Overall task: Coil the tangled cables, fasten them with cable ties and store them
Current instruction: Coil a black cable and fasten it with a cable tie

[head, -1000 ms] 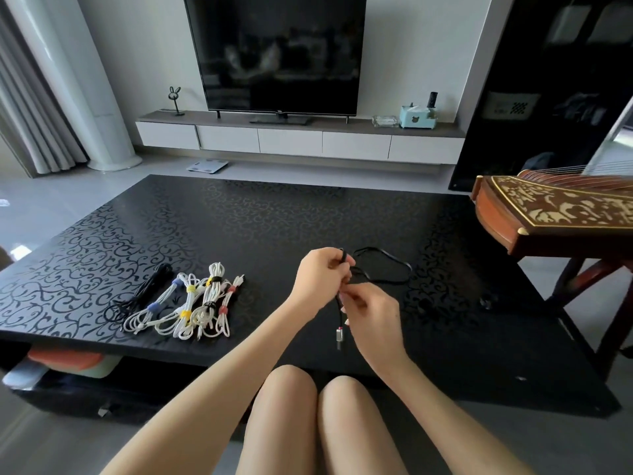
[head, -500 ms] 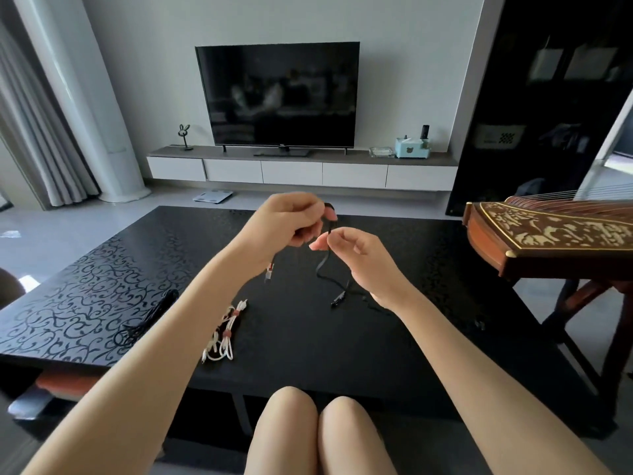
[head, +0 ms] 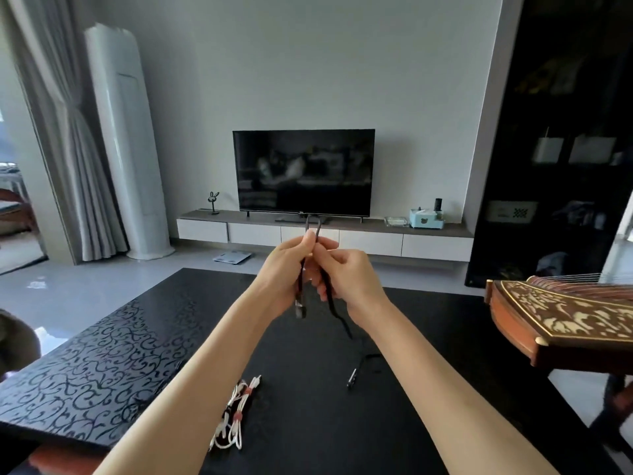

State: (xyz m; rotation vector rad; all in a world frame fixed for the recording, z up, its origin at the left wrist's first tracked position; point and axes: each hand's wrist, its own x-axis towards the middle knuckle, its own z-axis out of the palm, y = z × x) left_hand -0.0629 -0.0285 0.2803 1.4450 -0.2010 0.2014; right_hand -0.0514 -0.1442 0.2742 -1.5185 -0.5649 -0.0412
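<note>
The fingers (head: 308,243) of the left hand (head: 284,272) and those of the right hand (head: 347,277) are curled and meet each other, and both pinch the black cable (head: 336,313) at the place where it is folded. A small loop of it stands up above the fingertips. Under the left hand one short end hangs in the air with its plug. Under the right hand the other part goes down to the black table (head: 102,358), where the second plug lies. Near the front edge, beside the left forearm, lies a white cable bundle (head: 236,416) with red ties. A wooden string instrument (head: 565,320) stands at the right side
</note>
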